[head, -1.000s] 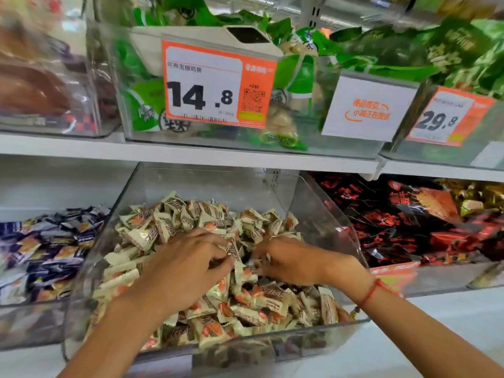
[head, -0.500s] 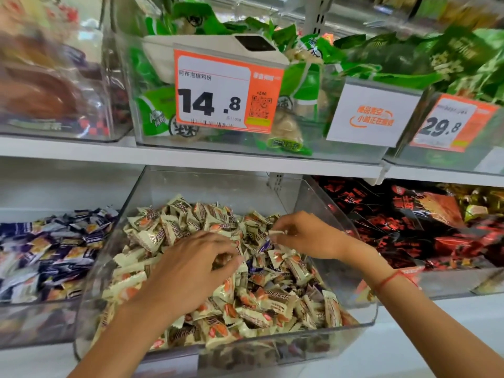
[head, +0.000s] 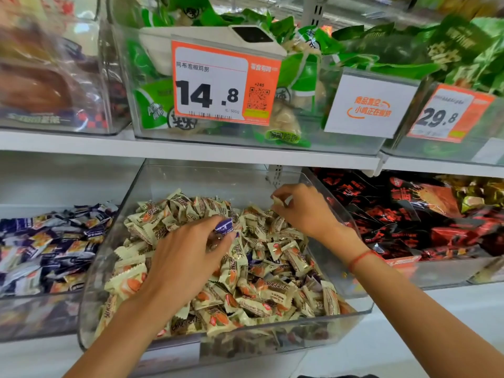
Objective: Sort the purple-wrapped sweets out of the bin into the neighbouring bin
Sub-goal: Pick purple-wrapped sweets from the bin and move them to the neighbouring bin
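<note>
A clear bin (head: 272, 341) in the middle of the lower shelf is heaped with cream-wrapped sweets (head: 261, 290). My left hand (head: 188, 257) lies over the heap and pinches a purple-wrapped sweet (head: 224, 225) at its fingertips. My right hand (head: 302, 210) is raised at the back right of the bin and pinches a cream-wrapped sweet (head: 278, 200). A few more purple wrappers (head: 252, 258) peek out among the cream ones. The neighbouring bin (head: 38, 315) on the left holds purple-wrapped sweets (head: 49, 246).
To the right stands a bin of red and black packets (head: 414, 214). The upper shelf (head: 191, 152) carries bins of green packets with price tags 14.8 (head: 223, 83) and 29.8 (head: 447, 113) hanging just above the hands.
My left hand has drawn a purple-wrapped sweet up out of the heap. My right hand has risen from the middle of the heap toward the back right, pinching a cream sweet.
</note>
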A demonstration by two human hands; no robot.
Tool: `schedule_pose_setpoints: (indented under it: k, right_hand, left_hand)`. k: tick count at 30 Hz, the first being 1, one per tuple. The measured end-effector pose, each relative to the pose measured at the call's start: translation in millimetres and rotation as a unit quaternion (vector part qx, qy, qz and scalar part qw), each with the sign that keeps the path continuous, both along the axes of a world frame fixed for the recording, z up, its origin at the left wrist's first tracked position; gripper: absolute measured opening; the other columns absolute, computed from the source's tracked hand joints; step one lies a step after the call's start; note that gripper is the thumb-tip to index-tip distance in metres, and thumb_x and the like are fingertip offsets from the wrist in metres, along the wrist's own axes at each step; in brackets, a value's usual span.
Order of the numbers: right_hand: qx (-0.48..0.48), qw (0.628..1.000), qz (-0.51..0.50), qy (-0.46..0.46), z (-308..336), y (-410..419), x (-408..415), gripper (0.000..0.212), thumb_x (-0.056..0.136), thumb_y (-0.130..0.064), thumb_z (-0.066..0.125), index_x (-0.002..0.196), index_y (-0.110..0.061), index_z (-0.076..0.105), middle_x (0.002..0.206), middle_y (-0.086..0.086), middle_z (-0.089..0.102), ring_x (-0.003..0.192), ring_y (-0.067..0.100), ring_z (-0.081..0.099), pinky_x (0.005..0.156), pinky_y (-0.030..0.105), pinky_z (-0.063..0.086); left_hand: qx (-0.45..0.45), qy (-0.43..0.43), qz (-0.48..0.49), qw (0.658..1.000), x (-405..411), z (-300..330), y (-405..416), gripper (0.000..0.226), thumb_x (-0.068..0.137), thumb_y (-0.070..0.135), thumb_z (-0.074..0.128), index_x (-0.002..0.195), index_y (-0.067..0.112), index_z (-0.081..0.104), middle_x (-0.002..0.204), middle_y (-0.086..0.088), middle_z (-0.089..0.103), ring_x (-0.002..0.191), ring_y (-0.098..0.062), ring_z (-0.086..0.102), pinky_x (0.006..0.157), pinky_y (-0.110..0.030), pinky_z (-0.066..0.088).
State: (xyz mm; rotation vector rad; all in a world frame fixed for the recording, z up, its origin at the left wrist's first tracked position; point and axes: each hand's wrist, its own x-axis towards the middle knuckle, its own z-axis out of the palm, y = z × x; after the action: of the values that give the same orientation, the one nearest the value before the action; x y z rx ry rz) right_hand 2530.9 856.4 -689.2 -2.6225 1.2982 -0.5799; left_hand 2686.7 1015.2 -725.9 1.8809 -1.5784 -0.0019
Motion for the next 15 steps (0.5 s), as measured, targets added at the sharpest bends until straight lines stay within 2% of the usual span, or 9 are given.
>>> schedule_pose_setpoints:
  k: [2, 4, 6, 8, 11, 13, 15]
  right_hand:
    - [-0.004, 0.998, 0.008, 0.065, -2, -5, 1, 0.034, 0.085, -0.021, 0.070, 0.118, -0.025, 0.063, 0.123, 0.000, 0.062, 0.101, 0.023, 0.063, 0.086, 0.036, 0.051]
    - [0.019, 0.990, 0.086, 0.113, -4, 1, 0, 0.027, 0.083, -0.018, 0.072, 0.109, -0.026, 0.065, 0.121, -0.005, 0.061, 0.101, 0.015, 0.061, 0.087, 0.030, 0.048]
    - [0.088, 0.962, 0.172, 0.194, -15, 13, -1, 0.027, 0.083, -0.021, 0.073, 0.109, -0.026, 0.068, 0.120, -0.009, 0.063, 0.104, 0.010, 0.058, 0.092, 0.028, 0.046]
    - [0.097, 0.939, 0.193, 0.268, -33, 20, -3, 0.037, 0.083, -0.026, 0.073, 0.119, -0.028, 0.064, 0.124, -0.007, 0.062, 0.112, 0.014, 0.055, 0.088, 0.027, 0.043]
    - [0.065, 0.947, 0.188, 0.254, -49, 18, -5, 0.037, 0.085, -0.024, 0.072, 0.121, -0.030, 0.063, 0.120, -0.006, 0.064, 0.110, 0.017, 0.058, 0.079, 0.025, 0.041]
    - [0.060, 0.961, 0.162, 0.217, -39, 18, -7, 0.029, 0.087, -0.037, 0.068, 0.114, -0.030, 0.066, 0.114, -0.009, 0.066, 0.101, 0.013, 0.061, 0.081, 0.028, 0.046]
    - [0.003, 0.982, 0.101, 0.159, -24, 17, -9, 0.026, 0.088, -0.045, 0.063, 0.110, -0.032, 0.067, 0.109, -0.013, 0.066, 0.090, 0.008, 0.060, 0.082, 0.027, 0.047]
  left_hand:
    - [0.007, -0.013, -0.006, 1.000, 1, -1, 0, 0.032, 0.093, 0.043, 0.049, 0.120, 0.031, 0.059, 0.082, 0.021, 0.059, 0.046, 0.007, 0.049, 0.047, -0.011, 0.041]
    - [0.003, -0.008, -0.005, 1.000, 1, -1, 0, 0.034, 0.093, 0.042, 0.050, 0.125, 0.032, 0.057, 0.085, 0.021, 0.060, 0.046, 0.008, 0.049, 0.048, -0.010, 0.041]
    - [0.000, -0.005, -0.002, 1.000, 1, -2, 0, 0.034, 0.093, 0.043, 0.050, 0.125, 0.033, 0.057, 0.086, 0.021, 0.061, 0.047, 0.008, 0.048, 0.050, -0.010, 0.041]
    - [-0.001, -0.010, -0.004, 1.000, 1, -1, 0, 0.033, 0.093, 0.043, 0.050, 0.123, 0.033, 0.058, 0.089, 0.020, 0.063, 0.046, 0.007, 0.046, 0.050, -0.011, 0.039]
    - [-0.003, -0.013, -0.003, 1.000, 2, -2, 1, 0.035, 0.093, 0.043, 0.050, 0.125, 0.032, 0.057, 0.096, 0.018, 0.065, 0.047, 0.006, 0.044, 0.051, -0.013, 0.040]
    - [-0.009, -0.012, -0.006, 1.000, 2, -3, 1, 0.035, 0.093, 0.043, 0.050, 0.126, 0.032, 0.057, 0.098, 0.018, 0.065, 0.046, 0.006, 0.043, 0.051, -0.012, 0.039]
    - [-0.014, -0.012, -0.008, 1.000, 1, -4, 1, 0.039, 0.092, 0.043, 0.051, 0.128, 0.031, 0.056, 0.100, 0.017, 0.066, 0.044, 0.006, 0.044, 0.051, -0.012, 0.040]
